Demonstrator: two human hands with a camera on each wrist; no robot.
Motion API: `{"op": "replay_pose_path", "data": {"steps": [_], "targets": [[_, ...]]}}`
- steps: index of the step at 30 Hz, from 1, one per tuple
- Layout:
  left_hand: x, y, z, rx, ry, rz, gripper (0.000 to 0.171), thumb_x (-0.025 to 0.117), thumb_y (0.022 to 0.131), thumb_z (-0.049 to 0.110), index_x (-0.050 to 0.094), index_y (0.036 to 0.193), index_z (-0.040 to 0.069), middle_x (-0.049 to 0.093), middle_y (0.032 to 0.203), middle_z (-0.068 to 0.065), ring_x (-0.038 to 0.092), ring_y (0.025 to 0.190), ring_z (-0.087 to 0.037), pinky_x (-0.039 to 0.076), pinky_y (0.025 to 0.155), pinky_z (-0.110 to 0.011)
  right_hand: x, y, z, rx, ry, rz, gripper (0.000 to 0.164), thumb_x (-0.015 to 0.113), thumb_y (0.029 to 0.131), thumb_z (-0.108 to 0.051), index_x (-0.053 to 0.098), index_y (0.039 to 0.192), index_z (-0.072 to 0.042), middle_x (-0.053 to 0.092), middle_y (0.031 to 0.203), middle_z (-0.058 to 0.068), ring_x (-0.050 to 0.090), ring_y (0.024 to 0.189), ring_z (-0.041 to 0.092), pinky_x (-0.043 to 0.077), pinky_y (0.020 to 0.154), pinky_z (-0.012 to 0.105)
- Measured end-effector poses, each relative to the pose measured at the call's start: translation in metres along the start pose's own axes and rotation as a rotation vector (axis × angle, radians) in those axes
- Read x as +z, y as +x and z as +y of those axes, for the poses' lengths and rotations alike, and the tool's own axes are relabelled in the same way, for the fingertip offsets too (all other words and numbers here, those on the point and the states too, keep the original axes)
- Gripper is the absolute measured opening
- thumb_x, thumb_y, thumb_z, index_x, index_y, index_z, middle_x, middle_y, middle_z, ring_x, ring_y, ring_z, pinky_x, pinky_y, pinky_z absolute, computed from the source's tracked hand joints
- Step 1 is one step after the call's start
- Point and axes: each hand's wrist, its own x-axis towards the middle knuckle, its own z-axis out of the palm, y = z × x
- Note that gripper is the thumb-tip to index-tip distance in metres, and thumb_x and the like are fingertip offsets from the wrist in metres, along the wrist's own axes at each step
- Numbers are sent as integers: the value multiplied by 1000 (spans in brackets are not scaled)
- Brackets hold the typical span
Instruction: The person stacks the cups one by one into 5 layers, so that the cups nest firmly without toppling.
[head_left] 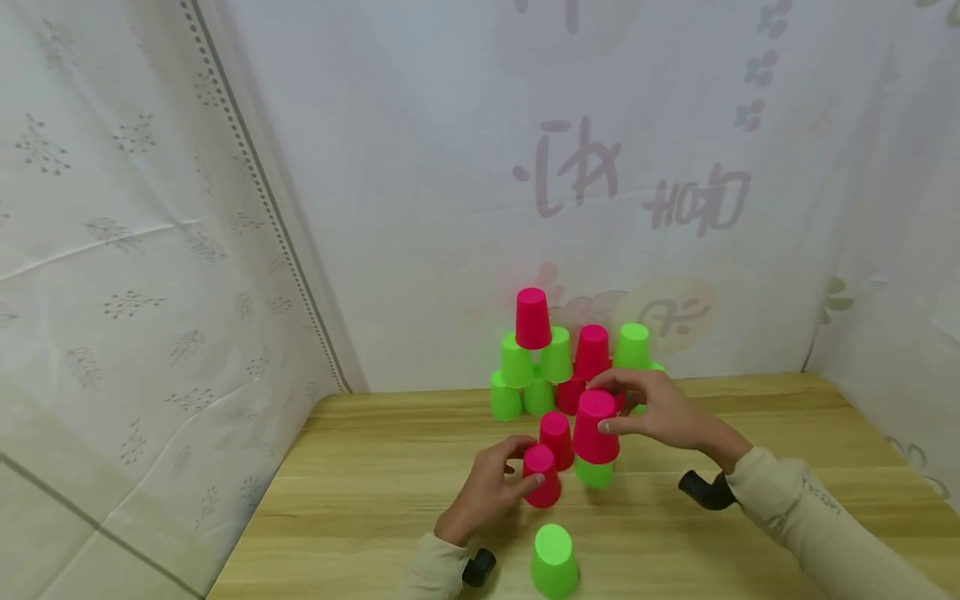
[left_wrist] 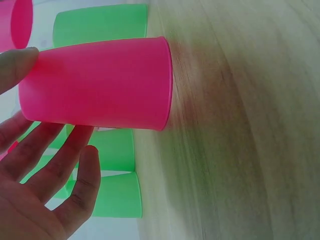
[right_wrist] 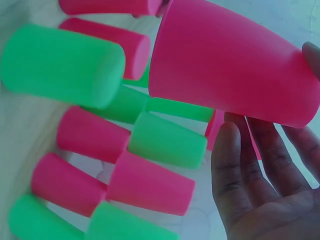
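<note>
My left hand (head_left: 489, 485) grips a pink cup (head_left: 543, 479), thumb on one side and fingers on the other. The cup is upside down, its rim right at the tabletop in the left wrist view. Another upside-down pink cup (head_left: 556, 440) is just behind it. With my right hand (head_left: 660, 410) I hold a third pink cup (head_left: 597, 429) by its upper part, between thumb and fingers. In the head view this cup overlaps the top of a green cup (head_left: 595, 475); in the right wrist view it hangs to one side of that green cup (right_wrist: 62, 65).
Behind my hands, green and pink cups are stacked upside down in a pyramid, with a pink cup (head_left: 533, 319) on its upper left. A green cup (head_left: 554, 562) stands at the front of the wooden table (head_left: 360, 500). Printed cloth (head_left: 420, 208) hangs behind.
</note>
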Motion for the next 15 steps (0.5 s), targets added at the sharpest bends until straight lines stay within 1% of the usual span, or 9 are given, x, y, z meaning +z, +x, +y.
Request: {"op": "replay_pose_path", "data": {"steps": [4,7,12,15], "targets": [[-1,-1,0,2,10,-6,42,75,90,21,61,128,9,72,120,-5,68,109,-21,58,81,-33,-13,14,-5,-7,-53,15,40,82,84,-22,66,120,-15,72,109,0,66,98,13,59,79,30],[-1,-2,0,-9,5,-13,42,76,89,22,62,127,12,72,119,-3,68,109,-20,58,82,-33,-23,28,-10,3,-87,37,40,82,83,-23,66,119,-16,71,110,0,66,102,16,58,79,31],[-1,-2,-1,-7,-1,-12,43,77,89,24,62,126,11,73,118,-2,68,109,-20,57,81,-33,-40,48,-16,19,-156,72,42,82,84,-26,66,122,-15,71,112,2,65,101,20,57,79,32],[-2,-2,-1,-8,-2,-17,42,78,88,24,63,126,13,73,118,-2,69,108,-20,55,81,-29,-49,57,-16,25,-185,80,43,81,84,-27,65,122,-14,70,111,3,65,100,21,58,78,33]]}}
